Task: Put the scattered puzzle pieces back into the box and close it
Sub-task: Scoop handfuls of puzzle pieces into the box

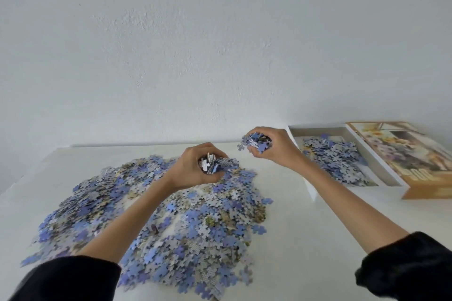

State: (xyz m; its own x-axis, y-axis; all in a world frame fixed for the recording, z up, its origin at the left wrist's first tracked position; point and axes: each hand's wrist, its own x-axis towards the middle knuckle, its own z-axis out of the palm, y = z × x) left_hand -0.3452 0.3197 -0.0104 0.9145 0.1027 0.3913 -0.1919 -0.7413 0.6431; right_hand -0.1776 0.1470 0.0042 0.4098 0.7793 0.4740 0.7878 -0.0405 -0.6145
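Note:
A wide heap of blue, grey and white puzzle pieces covers the middle of the white table. My left hand rests at the heap's far edge, closed around a clump of pieces. My right hand is raised above the table between the heap and the box, gripping a handful of pieces, a few sticking out. The open white box lies at the right with a layer of pieces inside. Its picture lid lies just right of it.
A plain white wall rises right behind the table's far edge. The table's left edge slants away at the left. Black sleeves cover both forearms near the bottom corners.

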